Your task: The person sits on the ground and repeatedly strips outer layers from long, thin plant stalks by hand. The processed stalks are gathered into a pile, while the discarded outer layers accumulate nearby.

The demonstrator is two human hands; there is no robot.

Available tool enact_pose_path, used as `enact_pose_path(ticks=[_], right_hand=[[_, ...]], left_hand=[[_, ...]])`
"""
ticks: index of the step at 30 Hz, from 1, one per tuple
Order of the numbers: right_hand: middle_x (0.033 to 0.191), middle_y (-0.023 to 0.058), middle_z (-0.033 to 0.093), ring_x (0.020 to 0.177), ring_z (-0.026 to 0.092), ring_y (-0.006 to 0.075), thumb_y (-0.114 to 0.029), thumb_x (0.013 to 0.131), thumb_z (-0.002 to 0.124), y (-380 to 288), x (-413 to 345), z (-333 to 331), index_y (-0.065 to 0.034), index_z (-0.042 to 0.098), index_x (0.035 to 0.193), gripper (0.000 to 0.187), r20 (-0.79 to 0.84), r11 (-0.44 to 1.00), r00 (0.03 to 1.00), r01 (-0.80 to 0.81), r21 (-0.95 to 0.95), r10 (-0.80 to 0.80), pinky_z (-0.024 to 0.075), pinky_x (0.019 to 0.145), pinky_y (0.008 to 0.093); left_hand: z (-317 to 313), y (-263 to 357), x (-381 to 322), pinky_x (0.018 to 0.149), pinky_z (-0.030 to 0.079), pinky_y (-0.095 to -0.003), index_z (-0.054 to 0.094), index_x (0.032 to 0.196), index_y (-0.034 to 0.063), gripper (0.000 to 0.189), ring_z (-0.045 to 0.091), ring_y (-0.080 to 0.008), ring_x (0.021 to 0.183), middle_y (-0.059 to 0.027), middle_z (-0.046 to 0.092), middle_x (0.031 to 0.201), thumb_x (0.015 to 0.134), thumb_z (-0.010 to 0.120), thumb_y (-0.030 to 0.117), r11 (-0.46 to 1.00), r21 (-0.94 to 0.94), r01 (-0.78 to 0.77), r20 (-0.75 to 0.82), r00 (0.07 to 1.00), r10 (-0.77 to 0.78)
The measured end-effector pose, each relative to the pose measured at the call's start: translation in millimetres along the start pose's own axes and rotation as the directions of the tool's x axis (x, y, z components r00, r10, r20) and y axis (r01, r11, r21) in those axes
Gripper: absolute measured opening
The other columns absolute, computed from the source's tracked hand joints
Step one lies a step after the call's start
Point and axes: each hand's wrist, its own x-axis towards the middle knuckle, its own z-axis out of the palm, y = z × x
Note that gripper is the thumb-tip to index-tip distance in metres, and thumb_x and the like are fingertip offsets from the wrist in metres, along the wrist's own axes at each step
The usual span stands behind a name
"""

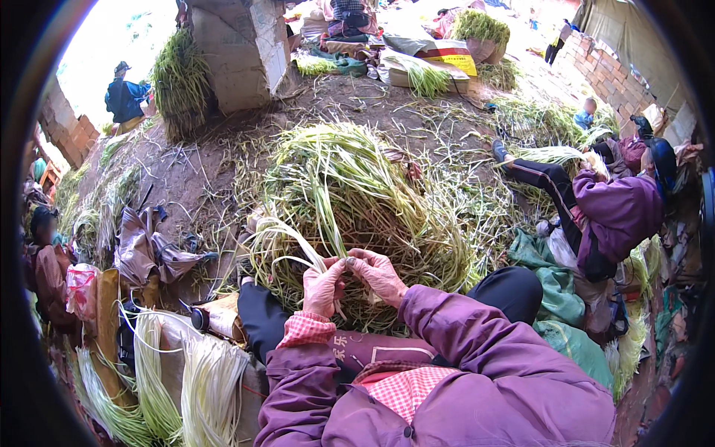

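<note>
My left hand [323, 290] is closed around a small bunch of pale plant stalks [299, 241], whose ends hang out to the left. My right hand [380, 275] meets it in front of my lap, with thumb and forefinger pinched on a green stalk strand [329, 215] that runs up onto the heap. Both hands' fingertips nearly touch. Right beyond them lies a large heap of long green and yellowing stalks [357, 179], with drier, tangled ones at its near side. What the folded fingers cover is hidden.
Sorted pale stalk bundles [209, 385] drape over a sack at my left. Green woven sacks [558, 302] lie at my right, near a seated person in purple [614, 212]. Another person [50, 268] sits far left. A grey-brown plastic sheet [139, 246] lies on the littered dirt floor [234, 134].
</note>
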Motion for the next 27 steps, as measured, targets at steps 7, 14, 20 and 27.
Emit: enact_pose_path(ticks=[7,14,20,27], right_hand=[[0.090,0.0022,0.065,0.077,0.059,0.0071,-0.010,0.090,0.062,-4,4,1,-0.0004,0.062,0.103,0.017,-0.052,0.999,0.997,0.049,-0.011,-0.049,0.0493,0.069,0.0202],[0.077,0.0082,0.065,0.072,0.063,0.0214,-0.017,0.084,0.062,32,14,-36,-0.0007,0.064,0.088,0.017,-0.029,0.594,0.940,0.191,-0.782,-0.341,0.0500,0.067,0.0328],[0.093,0.0166,0.065,0.088,0.063,0.0345,-0.017,0.076,0.058,43,-7,-66,-0.0062,0.064,0.093,0.021,-0.039,-0.114,0.998,-0.032,-0.993,0.058,0.0504,0.078,0.0441],[0.091,0.0044,0.063,0.079,0.060,0.0124,-0.021,0.090,0.062,-21,12,-8,-0.0023,0.065,0.100,0.022,0.262,0.808,0.939,0.329,-0.489,-0.223,0.0480,0.073,0.0276]], left_hand=[[1,-9,2,0.039,0.037,-0.0168,0.064,0.089,0.0040,0.014,0.047,-0.0029,0.046,0.0026,0.060,0.066,0.083,0.071,0.015,0.979,0.181,-0.090,0.009,0.996,0.090],[5,-11,5,0.042,0.039,-0.0182,0.063,0.092,-0.0023,0.016,0.050,-0.0049,0.048,-0.0015,0.062,0.069,0.085,0.069,0.010,0.945,0.151,-0.292,-0.149,0.938,0.313],[-17,17,4,0.036,0.033,-0.0177,0.062,0.093,-0.0005,0.016,0.048,-0.0060,0.042,-0.0025,0.060,0.065,0.084,0.070,0.011,0.940,0.045,-0.338,-0.194,0.920,0.340],[0,-1,0,0.037,0.031,-0.0175,0.067,0.090,0.0020,0.018,0.048,-0.0043,0.041,0.0006,0.059,0.059,0.085,0.070,0.020,0.943,0.257,-0.214,0.028,0.976,0.214]])
